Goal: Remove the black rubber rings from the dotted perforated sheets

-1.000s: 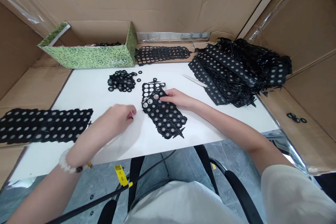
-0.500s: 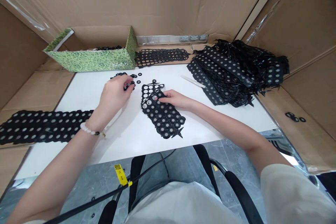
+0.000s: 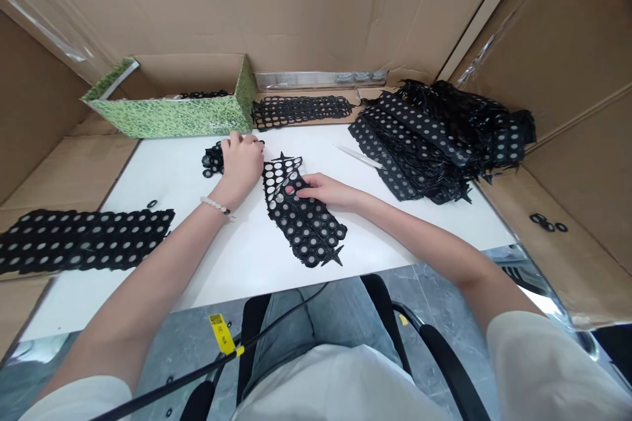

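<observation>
My right hand (image 3: 320, 189) pinches the upper part of a black perforated rubber sheet (image 3: 311, 230), which lies slanted on the white table. The lower part of this sheet has round pieces in it, while its far end is an open lattice with empty holes. Past that end, to the left, my left hand (image 3: 243, 161) is bent over the table with curled fingers. Its fingertips are hidden, so what they hold does not show. A pile of small black rings (image 3: 213, 159) lies against its left side. One loose ring (image 3: 152, 204) sits farther left.
A green-patterned box (image 3: 172, 115) stands at the back left, beside an empty-holed black lattice (image 3: 303, 110). Stacked black sheets (image 3: 424, 138) fill the back right, near a white pointed tool (image 3: 359, 156). Another sheet (image 3: 89, 240) lies at left. Several rings (image 3: 542, 221) rest on cardboard at right.
My left hand has moved right and away from me, uncovering the ring pile. A loose ring now shows near the left sheet. My right hand keeps its hold on the perforated sheet.
</observation>
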`<state>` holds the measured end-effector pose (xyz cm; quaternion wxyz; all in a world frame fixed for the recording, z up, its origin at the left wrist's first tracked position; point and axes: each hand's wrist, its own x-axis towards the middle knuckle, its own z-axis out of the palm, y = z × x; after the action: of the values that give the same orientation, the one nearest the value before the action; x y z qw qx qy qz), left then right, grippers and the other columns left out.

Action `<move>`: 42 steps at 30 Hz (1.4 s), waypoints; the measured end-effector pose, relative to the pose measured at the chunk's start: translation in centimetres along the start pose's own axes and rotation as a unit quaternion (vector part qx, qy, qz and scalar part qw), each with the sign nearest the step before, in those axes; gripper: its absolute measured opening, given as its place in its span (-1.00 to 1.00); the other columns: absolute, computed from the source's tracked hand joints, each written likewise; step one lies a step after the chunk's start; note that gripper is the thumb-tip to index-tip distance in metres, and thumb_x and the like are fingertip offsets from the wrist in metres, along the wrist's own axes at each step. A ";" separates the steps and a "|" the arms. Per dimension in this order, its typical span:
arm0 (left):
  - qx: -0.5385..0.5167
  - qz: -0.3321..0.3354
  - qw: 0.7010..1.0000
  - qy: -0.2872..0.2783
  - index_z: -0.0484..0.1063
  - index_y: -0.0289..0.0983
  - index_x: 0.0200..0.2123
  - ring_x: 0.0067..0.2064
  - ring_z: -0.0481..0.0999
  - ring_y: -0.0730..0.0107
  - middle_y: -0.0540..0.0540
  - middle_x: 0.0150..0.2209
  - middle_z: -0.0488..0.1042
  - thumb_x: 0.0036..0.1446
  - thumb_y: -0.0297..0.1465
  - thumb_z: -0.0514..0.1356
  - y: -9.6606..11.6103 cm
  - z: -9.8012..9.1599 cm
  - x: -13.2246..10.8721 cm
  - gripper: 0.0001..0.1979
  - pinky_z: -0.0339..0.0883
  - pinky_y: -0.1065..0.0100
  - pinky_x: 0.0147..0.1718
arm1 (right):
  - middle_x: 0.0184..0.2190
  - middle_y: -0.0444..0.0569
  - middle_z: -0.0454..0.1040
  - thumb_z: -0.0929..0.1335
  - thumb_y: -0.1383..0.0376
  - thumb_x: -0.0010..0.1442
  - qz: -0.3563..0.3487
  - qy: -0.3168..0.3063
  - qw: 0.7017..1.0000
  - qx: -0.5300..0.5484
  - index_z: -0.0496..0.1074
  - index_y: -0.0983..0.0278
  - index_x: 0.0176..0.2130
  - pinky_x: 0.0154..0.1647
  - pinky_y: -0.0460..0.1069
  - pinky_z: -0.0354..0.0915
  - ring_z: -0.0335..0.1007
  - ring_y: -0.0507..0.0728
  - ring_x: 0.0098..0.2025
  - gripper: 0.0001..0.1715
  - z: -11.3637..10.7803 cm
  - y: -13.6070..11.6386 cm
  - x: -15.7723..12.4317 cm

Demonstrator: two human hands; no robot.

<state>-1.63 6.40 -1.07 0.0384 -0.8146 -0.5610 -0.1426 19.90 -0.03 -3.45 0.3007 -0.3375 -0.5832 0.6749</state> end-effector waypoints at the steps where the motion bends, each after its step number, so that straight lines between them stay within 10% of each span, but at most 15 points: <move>1: 0.003 -0.018 1.000 0.019 0.59 -0.32 -0.04 0.20 0.22 -0.37 -0.39 0.11 0.51 0.29 -0.40 0.00 -0.1 -0.4 -0.4 -0.61 0.10 -0.23 0.03 | -0.21 -0.08 0.64 0.38 0.47 0.13 -0.002 0.004 1.000 0.001 0.58 0.31 -0.23 0.22 0.08 0.24 0.50 0.11 -0.07 -0.80 0.0 0.1 0.0; 8: -0.176 0.141 0.972 -0.062 0.34 -0.24 -0.51 -0.40 0.38 0.31 -0.06 -0.48 0.44 0.28 -0.14 0.14 1.9 -3.5 -3.6 -0.62 0.21 0.28 -0.33 | -0.48 -0.18 0.48 0.50 0.30 0.01 0.020 0.104 0.994 0.005 0.40 0.28 -0.37 -0.27 -0.05 0.22 0.35 0.05 -0.39 -0.78 0.1 0.9 0.3; 14: -0.174 0.208 0.958 -0.095 0.22 -0.21 -0.54 -0.41 0.33 0.30 -0.03 -0.53 0.35 0.25 -0.10 0.18 2.6 -2.4 -5.2 -0.58 0.14 0.29 -0.36 | -0.54 -0.23 0.35 0.53 0.05 -0.03 -0.001 0.067 0.998 0.014 0.41 0.31 -0.45 -0.37 -0.07 0.03 0.17 -0.02 -0.44 -0.58 0.2 0.1 -0.4; 21: -0.137 0.159 0.975 -0.076 0.10 -0.18 -0.57 -0.41 0.34 0.24 -0.10 -0.51 0.37 0.31 -0.08 0.08 2.8 -2.6 -5.4 -0.53 0.16 0.24 -0.39 | -0.54 -0.22 0.30 0.46 0.06 0.09 -0.053 -0.024 0.998 -0.029 0.42 0.30 -0.49 -0.33 -0.06 0.05 0.13 -0.01 -0.42 -0.63 0.2 -1.1 -0.8; 27: -0.154 0.185 0.967 -0.079 0.19 -0.19 -0.52 -0.25 0.40 0.13 -0.16 -0.45 0.44 0.36 -0.29 -0.10 3.4 -3.0 -5.4 -0.63 0.27 0.16 -0.22 | -0.55 -0.21 0.34 0.48 -0.04 0.06 -0.034 0.016 0.997 -0.073 0.42 0.30 -0.49 -0.32 -0.05 0.12 0.18 0.02 -0.41 -0.52 0.3 -0.8 -0.7; 32: -0.206 -0.079 0.973 0.066 0.18 -0.19 -0.53 -0.31 0.35 0.22 -0.08 -0.49 0.33 0.21 -0.38 -0.04 -0.3 -2.6 -4.0 -0.76 0.23 0.21 -0.26 | -0.55 -0.17 0.42 0.46 -0.01 0.11 0.002 0.052 0.996 -0.066 0.47 0.32 -0.44 -0.35 -0.05 0.13 0.23 0.01 -0.46 -0.56 0.0 0.1 -0.5; 36: -0.092 -0.209 0.971 0.075 0.09 -0.16 -0.56 -0.26 0.31 0.13 -0.09 -0.54 0.24 0.24 -0.31 0.04 -4.5 -2.0 -2.8 -0.69 0.16 0.16 -0.20 | -0.55 -0.15 0.46 0.52 0.00 0.01 0.025 0.102 0.994 -0.040 0.50 0.33 -0.44 -0.36 -0.05 0.16 0.28 0.01 -0.47 -0.57 -0.1 0.5 -0.3; 42: -0.142 -0.036 0.988 0.040 0.12 -0.17 -0.57 -0.28 0.34 0.15 -0.09 -0.52 0.33 0.30 -0.17 0.06 -1.3 -2.6 -3.8 -0.59 0.20 0.15 -0.17 | -0.64 -0.21 0.37 0.59 -0.10 -0.20 0.023 0.158 0.987 -0.022 0.39 0.30 -0.56 -0.46 -0.08 0.09 0.17 -0.04 -0.54 -0.40 0.6 0.0 -0.3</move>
<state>-4.58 2.82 0.27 -0.0605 -0.7849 -0.5616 -0.2546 19.59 -0.60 -3.36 0.3658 -0.4597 -0.5355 0.6067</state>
